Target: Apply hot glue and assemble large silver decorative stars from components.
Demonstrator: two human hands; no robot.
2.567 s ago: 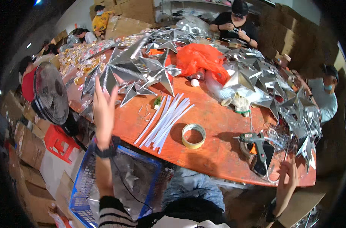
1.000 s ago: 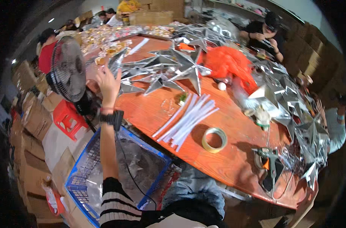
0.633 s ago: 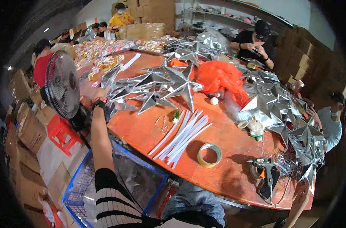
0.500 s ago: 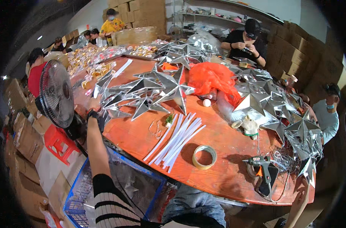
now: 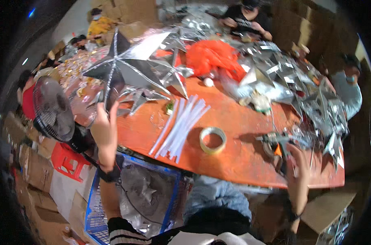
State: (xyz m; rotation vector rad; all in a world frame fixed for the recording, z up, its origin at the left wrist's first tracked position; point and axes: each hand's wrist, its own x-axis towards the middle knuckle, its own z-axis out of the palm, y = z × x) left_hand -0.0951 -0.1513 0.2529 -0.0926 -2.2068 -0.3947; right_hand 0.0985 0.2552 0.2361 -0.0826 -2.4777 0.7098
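My left hand [image 5: 106, 128] is raised over the table's left edge and grips one point of a large silver foil star [image 5: 130, 67], which it holds up above a pile of more silver stars [image 5: 169, 75]. A dark band sits on that wrist. My right hand [image 5: 300, 165] rests at the near right edge of the orange table [image 5: 238, 122], fingers apart, just beside a glue gun [image 5: 275, 143] that lies on the table. It is blurred, and I see nothing held in it.
A bundle of white sticks [image 5: 180, 124] and a tape roll [image 5: 212, 140] lie mid-table, with an orange bag [image 5: 212, 57] behind. Silver stars [image 5: 316, 102] crowd the right side. A fan [image 5: 53, 108], a red stool [image 5: 69, 161] and a blue wire basket [image 5: 96, 204] stand to the left. Other people sit around the far sides.
My left hand reached into the star pile and has lifted one large silver star up. My right hand has come up to the table edge by the glue gun.
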